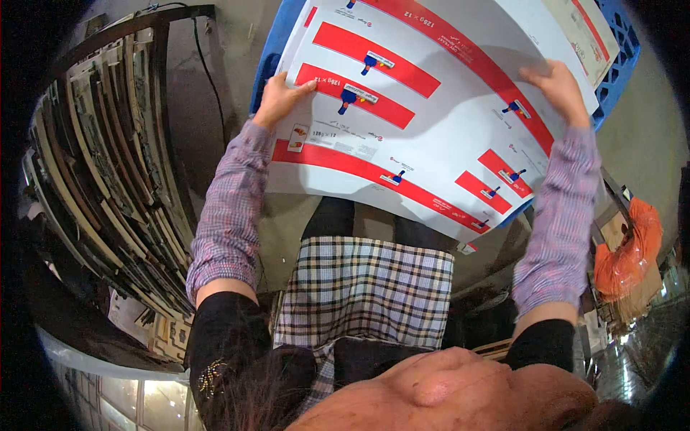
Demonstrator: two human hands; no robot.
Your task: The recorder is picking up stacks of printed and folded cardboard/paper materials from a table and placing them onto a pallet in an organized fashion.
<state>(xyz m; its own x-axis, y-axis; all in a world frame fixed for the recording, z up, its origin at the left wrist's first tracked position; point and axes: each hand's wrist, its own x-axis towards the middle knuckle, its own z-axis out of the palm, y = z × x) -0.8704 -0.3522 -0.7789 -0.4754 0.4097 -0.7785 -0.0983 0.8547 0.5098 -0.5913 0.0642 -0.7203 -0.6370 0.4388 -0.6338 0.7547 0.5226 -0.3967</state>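
Observation:
A large white printed sheet [431,122] with red bands and small blue pictures bows in front of me, above a stack of similar sheets. My left hand [280,100] grips its left edge, thumb lying on the printed face and the other fingers mostly hidden behind. On the right side, my right hand [560,90] is closed on the sheet near its far right part, with the fingertips partly out of sight. Beneath the sheets shows a blue plastic pallet [624,36], at the far right and along the left side.
To my left stands a dark metal rack [154,43] packed with many thin boards [108,144]. An orange plastic-wrapped bundle [629,251] is at the right, beside cardboard. A checked apron [366,287] covers my lap, with grey floor [287,215] around it.

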